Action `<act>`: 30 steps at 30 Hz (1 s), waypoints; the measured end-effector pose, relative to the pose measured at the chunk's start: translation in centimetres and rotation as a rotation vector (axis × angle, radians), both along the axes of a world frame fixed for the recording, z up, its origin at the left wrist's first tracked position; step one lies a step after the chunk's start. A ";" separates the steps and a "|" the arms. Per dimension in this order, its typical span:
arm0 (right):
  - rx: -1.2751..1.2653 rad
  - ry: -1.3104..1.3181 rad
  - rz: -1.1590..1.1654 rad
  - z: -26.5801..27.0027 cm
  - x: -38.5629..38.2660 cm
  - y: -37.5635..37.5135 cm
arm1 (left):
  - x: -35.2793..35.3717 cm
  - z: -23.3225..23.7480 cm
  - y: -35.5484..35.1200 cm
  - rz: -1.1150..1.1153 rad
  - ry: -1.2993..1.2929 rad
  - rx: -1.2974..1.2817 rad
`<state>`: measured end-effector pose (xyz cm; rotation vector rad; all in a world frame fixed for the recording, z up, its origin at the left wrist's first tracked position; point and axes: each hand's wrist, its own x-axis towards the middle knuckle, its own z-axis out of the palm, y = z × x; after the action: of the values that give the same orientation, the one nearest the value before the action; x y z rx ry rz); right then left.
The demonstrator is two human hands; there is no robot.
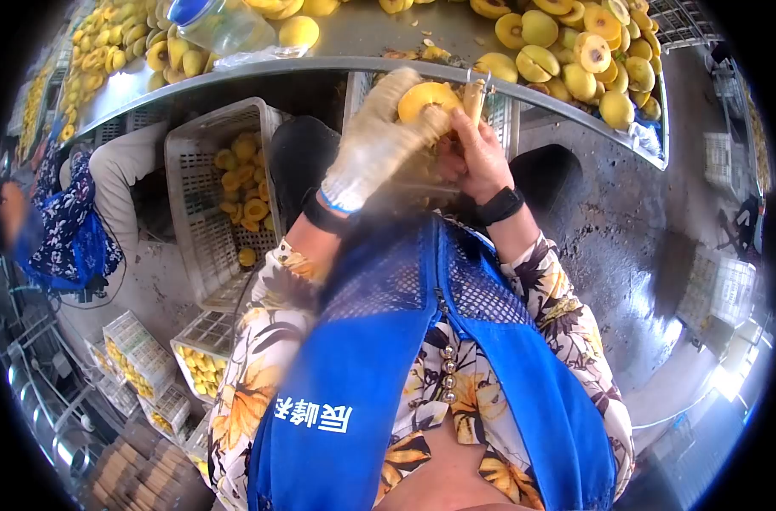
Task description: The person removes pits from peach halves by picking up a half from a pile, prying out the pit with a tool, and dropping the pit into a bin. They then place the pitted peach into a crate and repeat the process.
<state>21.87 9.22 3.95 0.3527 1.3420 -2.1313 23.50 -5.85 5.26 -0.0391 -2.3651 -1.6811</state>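
Note:
My left hand (371, 140), in a pale work glove, is closed around a halved yellow peach (424, 100), its cut face turned up with a hollow at its edge. My right hand (480, 157), bare, grips the light-coloured handle of a pitting tool (473, 100) with thin metal prongs at its top end. The tool stands right beside the peach half, just in front of the table edge. Some of the right fingers are hidden behind the thumb and blurred.
A metal table (379, 38) carries peach halves (575, 60) at the right and more at the left, near a clear plastic jar with a blue lid (222, 25). Below stands a white crate (209, 204) holding peach halves. At the left sits another person (73, 217). More crates (137, 349) stand behind.

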 end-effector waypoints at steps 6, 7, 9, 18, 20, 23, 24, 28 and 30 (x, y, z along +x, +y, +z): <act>0.285 0.220 0.140 1.1 0.4 -0.8 | 0.2 -0.2 1.5 0.042 -0.470 1.258; 0.511 0.457 0.119 0.7 0.8 -0.8 | 0.4 -0.2 1.5 0.066 -0.509 1.235; 0.963 0.937 0.065 0.4 1.3 -0.9 | 0.2 -0.2 1.4 0.108 -0.580 1.183; 0.983 0.832 0.323 0.7 3.9 -0.3 | -0.1 -2.2 0.5 -0.090 -0.164 0.733; 0.971 0.825 0.331 0.6 3.9 -0.3 | 0.0 -1.6 1.1 -0.043 -0.231 0.830; 0.934 0.786 0.326 0.3 4.3 -0.4 | 0.1 -2.7 1.4 -0.014 -0.131 0.717; 0.929 0.786 0.334 0.3 4.5 -0.5 | 0.3 -2.8 1.5 0.033 -0.127 0.711; 0.949 0.807 0.349 0.3 5.6 -1.2 | 0.1 -0.4 2.7 0.228 -0.169 0.733; 0.905 0.795 0.346 0.2 6.1 -1.4 | 0.0 -0.4 2.3 0.218 -0.194 0.679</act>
<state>28.01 7.78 4.12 -0.4296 2.5609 -1.2726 23.51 -3.53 4.87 0.4966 -1.7032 -2.3449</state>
